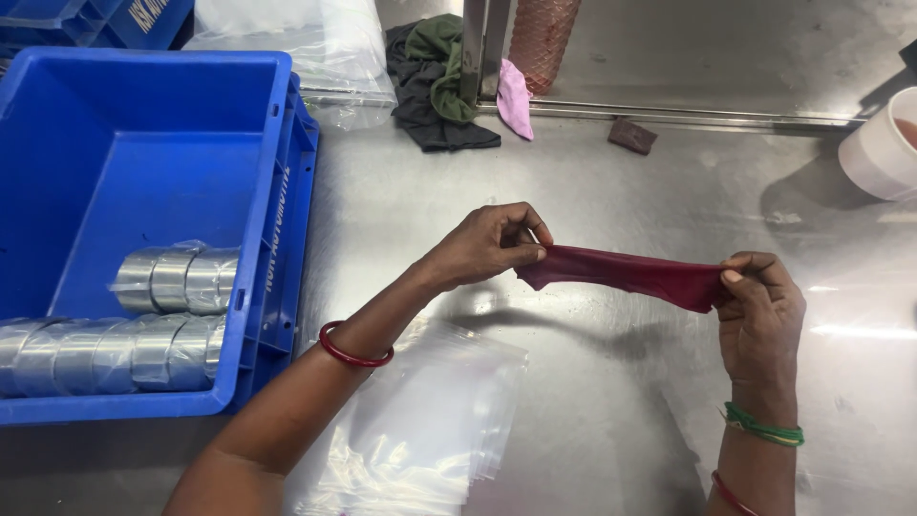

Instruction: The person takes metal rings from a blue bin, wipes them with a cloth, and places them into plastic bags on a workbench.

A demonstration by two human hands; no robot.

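pinched at both ends, a dark red cloth (626,273): left hand (487,246) with thumb and fingertips pressed together on the left end, right hand (759,311) clamped likewise on the right end; stretched taut between the two grips, held up off a steel table (592,401), its shadow on the metal just below.

far left of the grip, a blue crate (277,248), with plastic-wrapped rolls of shiny metal rings (115,349) lying along its near wall; a second wrapped roll (177,280) just behind them; below the left grip and partly under the left forearm, a stack of clear plastic bags (430,420) flat on the table; on the left wrist, a red bangle (355,355).

above the left grip, well apart from it, a heap of dark and green rags (435,81) and a pink rag (514,98) against an upright metal post (484,48); just right of the post, a cylinder in reddish netting (543,38); further right, a small brown pad (632,136).

below the right grip, green bangles (764,427) on the right wrist; up and right of that grip, at the edge of view, a white tub (879,153).
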